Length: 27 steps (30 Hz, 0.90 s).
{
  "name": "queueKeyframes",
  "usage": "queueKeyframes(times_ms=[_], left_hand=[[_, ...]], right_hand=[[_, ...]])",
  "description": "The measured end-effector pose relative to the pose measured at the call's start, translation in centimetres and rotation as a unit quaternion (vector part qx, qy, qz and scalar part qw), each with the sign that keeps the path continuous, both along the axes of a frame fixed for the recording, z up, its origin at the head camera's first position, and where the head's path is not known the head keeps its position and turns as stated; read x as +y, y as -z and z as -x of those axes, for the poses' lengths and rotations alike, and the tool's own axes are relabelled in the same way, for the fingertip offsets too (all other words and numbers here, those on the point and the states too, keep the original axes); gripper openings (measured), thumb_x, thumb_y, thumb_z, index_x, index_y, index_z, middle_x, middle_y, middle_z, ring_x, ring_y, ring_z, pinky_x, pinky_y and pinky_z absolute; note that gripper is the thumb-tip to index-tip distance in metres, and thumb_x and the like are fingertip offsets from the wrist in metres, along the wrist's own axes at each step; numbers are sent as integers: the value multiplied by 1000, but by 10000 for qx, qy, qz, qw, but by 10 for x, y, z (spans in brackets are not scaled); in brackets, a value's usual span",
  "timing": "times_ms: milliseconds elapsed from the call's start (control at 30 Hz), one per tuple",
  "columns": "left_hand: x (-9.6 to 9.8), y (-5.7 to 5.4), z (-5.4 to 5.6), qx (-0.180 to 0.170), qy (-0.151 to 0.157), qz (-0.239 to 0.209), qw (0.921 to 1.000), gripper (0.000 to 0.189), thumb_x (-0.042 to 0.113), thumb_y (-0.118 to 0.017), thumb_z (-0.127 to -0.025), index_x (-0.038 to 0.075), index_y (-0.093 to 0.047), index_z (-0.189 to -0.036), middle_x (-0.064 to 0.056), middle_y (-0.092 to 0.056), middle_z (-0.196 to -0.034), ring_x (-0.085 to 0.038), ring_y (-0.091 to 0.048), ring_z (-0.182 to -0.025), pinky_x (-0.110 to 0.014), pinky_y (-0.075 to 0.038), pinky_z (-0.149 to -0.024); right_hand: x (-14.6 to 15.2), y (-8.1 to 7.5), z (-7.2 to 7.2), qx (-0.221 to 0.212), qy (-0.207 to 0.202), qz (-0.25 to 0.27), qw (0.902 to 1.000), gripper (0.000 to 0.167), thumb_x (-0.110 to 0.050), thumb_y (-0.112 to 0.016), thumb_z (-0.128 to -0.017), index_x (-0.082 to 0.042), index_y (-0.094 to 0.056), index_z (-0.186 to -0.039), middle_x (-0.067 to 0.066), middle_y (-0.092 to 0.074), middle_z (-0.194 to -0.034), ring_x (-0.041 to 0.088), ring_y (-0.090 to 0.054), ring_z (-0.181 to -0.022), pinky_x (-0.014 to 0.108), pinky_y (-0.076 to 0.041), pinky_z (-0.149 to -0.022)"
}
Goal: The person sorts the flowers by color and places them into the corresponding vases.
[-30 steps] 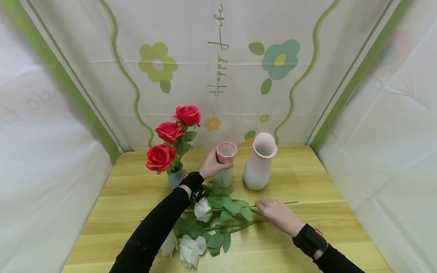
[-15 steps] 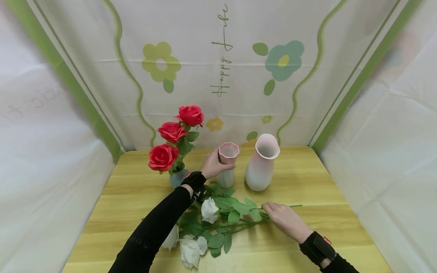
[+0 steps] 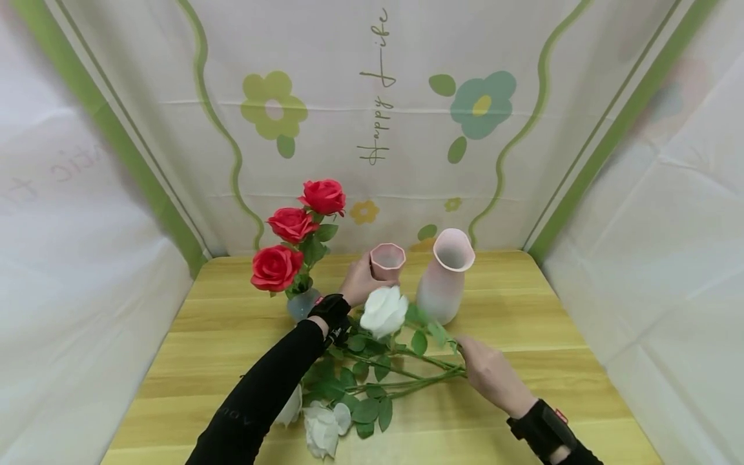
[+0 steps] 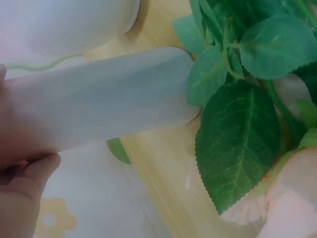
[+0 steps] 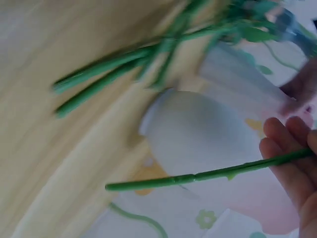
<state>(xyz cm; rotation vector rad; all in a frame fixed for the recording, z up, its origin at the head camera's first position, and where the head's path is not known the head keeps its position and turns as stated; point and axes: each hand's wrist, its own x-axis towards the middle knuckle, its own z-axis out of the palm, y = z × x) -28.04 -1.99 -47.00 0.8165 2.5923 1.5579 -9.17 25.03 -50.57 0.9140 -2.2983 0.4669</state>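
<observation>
My left hand [image 3: 360, 283] grips the upper part of a slim pink-and-white vase [image 3: 387, 266] standing on the table. In the left wrist view the pale lower body of this slim vase [image 4: 114, 99] shows, with leaves near its base. A white rose [image 3: 383, 312], raised off the pile, partly covers the slim vase in the head view. My right hand [image 3: 494, 376] holds this rose's stem, whose bare green end [image 5: 183, 178] sticks out past the fingers in the right wrist view. More white roses [image 3: 321, 429] lie on the table below, their stems pointing right.
A wider pink-and-white vase [image 3: 442, 294] stands to the right of the slim one. On the left, a small bluish vase [image 3: 300, 306] holds red roses [image 3: 276, 268]. Printed cloth [image 3: 325, 148] hangs behind the wooden table [image 3: 552, 323].
My right hand has lifted one white rose off the pile; its bloom has moved up and right, in front of the slim vase. My left hand has stayed on the slim vase.
</observation>
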Motion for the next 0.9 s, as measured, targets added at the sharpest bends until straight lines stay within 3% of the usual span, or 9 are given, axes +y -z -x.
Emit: queueKeyframes(times_ms=[100,200,300,500,600,733,833,900], left_hand=[[1,-2,-1,119,-69,128,9998,74,22,-81,-85,3,-42,-144,-15,-57,-129,-25,-58,-115,-35,-50,-93],[1,-5,-3,-47,-69,64,9999,77,21,-84,-82,5,-42,-144,-13,-58,-129,-24,-58,-114,-34,-51,-92],[2,-8,-4,-275,-93,-49,9996,82,22,-88,-78,10,-42,-145,-9,-57,-130,-21,-56,-116,-32,-50,-93],[2,-8,-4,-216,-180,145,9995,87,25,-88,-78,10,-38,-148,-10,-58,-129,-21,-57,-115,-33,-49,-93],[2,-7,-4,-205,-146,72,9997,86,25,-87,-78,11,-39,-148,-8,-58,-130,-20,-57,-115,-32,-49,-93],[1,-7,-5,-177,-90,-135,9997,81,22,-88,-77,11,-43,-145,-7,-57,-130,-20,-56,-116,-32,-49,-94],[0,-7,-5,-145,-73,-155,9997,81,22,-88,-77,11,-44,-144,-8,-58,-130,-20,-56,-116,-33,-49,-94],[0,-6,-5,-131,-72,-147,9998,81,22,-88,-77,11,-43,-144,-8,-58,-130,-21,-56,-116,-33,-49,-94]], right_hand=[[-8,-14,-1,115,-57,680,9976,32,-16,-36,-108,7,-58,-112,13,-67,-92,23,-69,-73,27,-56,-57],[-16,-27,-1,43,-213,1325,9909,26,-17,-45,-108,5,-59,-110,11,-67,-92,21,-69,-73,23,-56,-62],[-23,-37,0,100,-359,1881,9814,19,-12,-51,-105,3,-62,-105,9,-67,-91,18,-69,-71,22,-56,-65],[-33,-43,0,384,-578,2759,9587,14,5,-57,-98,4,-66,-108,8,-67,-95,15,-68,-71,20,-56,-65],[-40,-53,-2,185,-942,3394,9357,17,16,-52,-95,12,-63,-108,15,-66,-96,20,-69,-73,24,-57,-67],[-55,-81,-9,-98,-1456,4268,8925,17,26,-40,-94,26,-52,-106,32,-58,-96,31,-67,-84,35,-57,-77],[-61,-96,-17,-394,-1481,4743,8669,22,29,-38,-92,27,-49,-112,35,-55,-105,32,-62,-102,40,-50,-92],[-61,-99,-20,-611,-1375,4913,8579,27,30,-40,-91,25,-51,-116,33,-55,-111,32,-57,-111,42,-44,-99]])
